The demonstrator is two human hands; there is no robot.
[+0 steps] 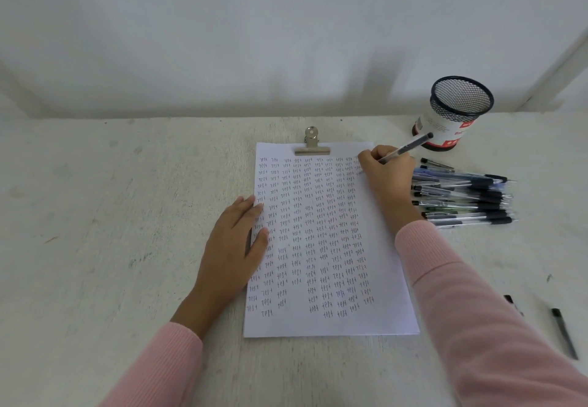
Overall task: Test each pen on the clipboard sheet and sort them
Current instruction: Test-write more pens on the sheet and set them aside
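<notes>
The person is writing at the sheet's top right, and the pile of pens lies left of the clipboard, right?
No: the pile of pens lies right of the clipboard, as the head view shows. The right hand does write with a pen at the top right of the sheet.

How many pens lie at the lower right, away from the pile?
2: a black pen lying clear, and a second pen partly behind the right sleeve, which may hide more.

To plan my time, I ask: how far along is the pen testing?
Done: the sheet is nearly full of "test" marks. In hand: the right hand writes with a pen at the top right; the left hand presses the sheet flat. Left: a pile of pens beside it, perhaps untested.
</notes>
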